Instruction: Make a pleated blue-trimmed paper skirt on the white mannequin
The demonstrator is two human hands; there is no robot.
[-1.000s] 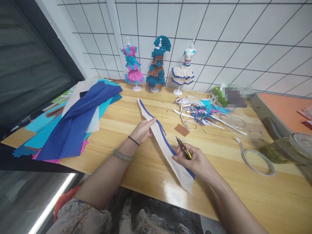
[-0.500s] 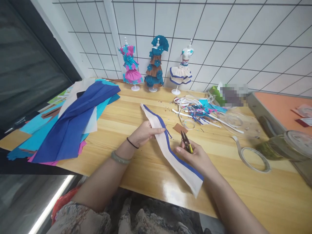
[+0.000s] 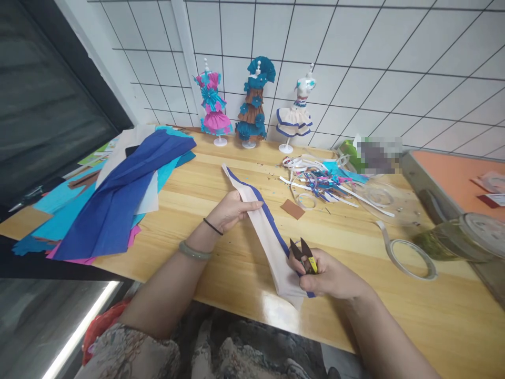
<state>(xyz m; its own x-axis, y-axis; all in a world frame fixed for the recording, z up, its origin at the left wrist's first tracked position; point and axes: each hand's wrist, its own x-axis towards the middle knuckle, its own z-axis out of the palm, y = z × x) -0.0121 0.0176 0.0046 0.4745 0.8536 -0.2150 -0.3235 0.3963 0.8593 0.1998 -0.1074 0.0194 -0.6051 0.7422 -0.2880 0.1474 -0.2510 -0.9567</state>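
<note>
A long cream strip (image 3: pixel 265 231) with a blue border (image 3: pixel 270 216) along its right edge slants across the space between my hands. My left hand (image 3: pixel 232 210) pinches it near the upper end, thumb on top. In my right hand (image 3: pixel 323 273) are dark thread snips (image 3: pixel 304 258) with a yellow label, blades apart and pointing up. The thumb and fingers of that hand also touch the strip's lower end; how firmly they grip it I cannot tell. A small brown paper piece (image 3: pixel 292 209) lies just beyond the snips.
Three small dressed mannequins stand by the tiled wall, the cream-skirted one (image 3: pixel 294 121) rightmost. Coloured sheets (image 3: pixel 130 195) are piled at left. A heap of scraps (image 3: pixel 319 179) lies behind my right hand. At right are a tape roll (image 3: pixel 412 258) and a clear jar (image 3: pixel 453 237).
My right hand has moved down to the strip's lower end, bringing the snips along. That end has shifted left and folded. The thin blue sliver hanging near my left thumb no longer shows.
</note>
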